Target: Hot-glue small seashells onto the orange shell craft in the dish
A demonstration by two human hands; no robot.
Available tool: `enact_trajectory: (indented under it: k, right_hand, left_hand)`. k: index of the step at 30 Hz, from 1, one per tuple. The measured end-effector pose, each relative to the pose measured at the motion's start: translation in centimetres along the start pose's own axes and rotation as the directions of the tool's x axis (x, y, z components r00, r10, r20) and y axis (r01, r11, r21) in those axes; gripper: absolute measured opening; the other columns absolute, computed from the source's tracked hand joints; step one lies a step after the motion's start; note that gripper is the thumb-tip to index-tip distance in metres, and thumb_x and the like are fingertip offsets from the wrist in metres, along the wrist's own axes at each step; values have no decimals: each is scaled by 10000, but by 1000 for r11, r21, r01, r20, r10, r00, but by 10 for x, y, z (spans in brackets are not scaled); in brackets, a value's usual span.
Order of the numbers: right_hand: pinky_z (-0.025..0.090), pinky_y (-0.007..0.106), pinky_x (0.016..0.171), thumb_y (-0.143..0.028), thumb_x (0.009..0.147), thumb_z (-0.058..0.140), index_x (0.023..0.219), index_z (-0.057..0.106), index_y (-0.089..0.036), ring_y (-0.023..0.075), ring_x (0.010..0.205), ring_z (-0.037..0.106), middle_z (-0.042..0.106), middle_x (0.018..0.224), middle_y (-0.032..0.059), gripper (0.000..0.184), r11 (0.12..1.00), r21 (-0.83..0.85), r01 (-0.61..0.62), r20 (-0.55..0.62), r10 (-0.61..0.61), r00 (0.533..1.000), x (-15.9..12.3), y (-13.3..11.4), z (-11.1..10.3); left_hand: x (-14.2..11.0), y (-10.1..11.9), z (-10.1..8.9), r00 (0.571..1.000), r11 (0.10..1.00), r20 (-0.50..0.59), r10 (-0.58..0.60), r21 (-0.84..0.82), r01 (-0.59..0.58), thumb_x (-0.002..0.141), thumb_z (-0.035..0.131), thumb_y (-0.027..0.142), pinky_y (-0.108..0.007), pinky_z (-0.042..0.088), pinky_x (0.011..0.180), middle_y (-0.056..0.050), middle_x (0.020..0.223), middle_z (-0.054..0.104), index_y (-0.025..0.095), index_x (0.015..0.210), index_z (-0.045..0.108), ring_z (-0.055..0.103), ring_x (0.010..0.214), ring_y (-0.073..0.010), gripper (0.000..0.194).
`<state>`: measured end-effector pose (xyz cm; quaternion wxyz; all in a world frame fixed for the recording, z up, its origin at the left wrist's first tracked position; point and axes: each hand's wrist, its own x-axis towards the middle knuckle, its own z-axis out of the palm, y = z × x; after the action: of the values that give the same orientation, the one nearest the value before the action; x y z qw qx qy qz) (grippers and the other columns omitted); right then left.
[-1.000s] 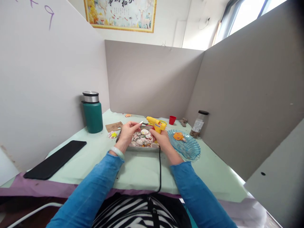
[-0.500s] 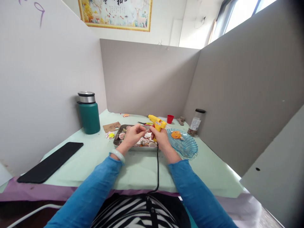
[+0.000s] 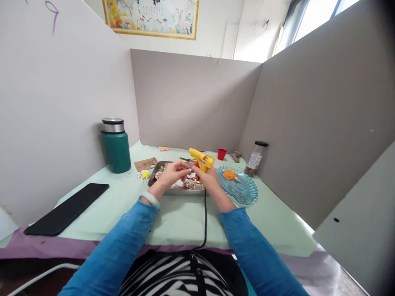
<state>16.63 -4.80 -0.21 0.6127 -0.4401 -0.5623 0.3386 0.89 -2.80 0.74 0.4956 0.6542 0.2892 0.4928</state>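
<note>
My right hand (image 3: 207, 177) is closed round a yellow glue gun (image 3: 200, 158), whose nozzle points away to the upper left and whose black cord (image 3: 205, 218) runs down toward my lap. Thumb and fingers of my left hand (image 3: 175, 173) are pinched together close to the right fingertips; a tiny pale piece seems to be between them, too small to name. Both hands are above a metal tray (image 3: 185, 192) of seashells (image 3: 189, 184), which they partly cover. Right of the tray, a blue scalloped glass plate (image 3: 245, 193) holds an orange piece (image 3: 229, 175).
A green bottle (image 3: 116, 148) and black flat pad (image 3: 68, 209) are on the left. Behind the tray lie a cardboard piece (image 3: 145, 164), scissors (image 3: 185, 159) and a red cup (image 3: 221, 154). A black-lidded jar (image 3: 255, 159) leans by the right partition (image 3: 308, 115).
The glue gun has tipped a little, its nozzle swinging left and slightly up. My hands stay close together over the tray, with the fingertips shifted slightly.
</note>
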Motion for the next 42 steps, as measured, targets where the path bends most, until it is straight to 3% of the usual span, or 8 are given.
enact_trajectory:
  k: [5,9,13,18,34,42]
  right_hand:
    - [426,260,508,-388,718,699,846,650,-205,117,466,493,575,533,-30,229,998,-61,15,6,-15,1000,1,2,-1]
    - [411,240,468,-489,750,683,781,645,-197,90,449,480,635,622,-1,297,997,68,25,32,-27,999,0,-2,-4]
    - [351,214,405,-562,747,678,644,596,-188,69,412,448,609,580,-4,396,987,150,-51,177,24,984,-3,-10,-12]
    - [359,226,399,-563,751,691,598,566,-185,75,398,415,552,514,-12,427,987,125,-98,296,57,953,-7,-16,-20]
    - [297,211,369,-538,725,710,705,563,-180,64,362,372,492,460,-58,387,977,122,-174,354,121,928,-4,-9,-22]
    - [291,214,379,-492,750,708,602,517,-181,54,362,335,467,449,-54,394,981,119,-153,425,89,901,-4,-8,-23]
  left_hand:
    - [-1,1,0,996,996,59,-60,-68,64,603,828,240,-233,413,461,-5,639,628,149,796,661,516,464,-93,271]
    - [-1,2,-4,995,980,2,-96,-172,95,587,842,230,-231,430,488,-22,685,653,121,854,707,527,490,-82,319]
    - [1,2,-9,991,934,-15,-135,-336,123,578,859,225,-225,455,529,-15,651,631,97,812,705,547,533,-82,308]
    - [4,-3,-16,988,876,-20,-152,-465,125,606,846,198,-211,458,516,-21,694,636,97,799,673,557,537,-76,279]
    - [6,-3,-20,986,813,9,-164,-565,141,660,769,128,-204,435,498,-9,638,604,101,741,647,515,500,-67,149]
    - [6,1,-21,976,729,3,-217,-664,164,692,711,41,-165,406,455,-11,624,591,91,759,641,493,490,-55,109]
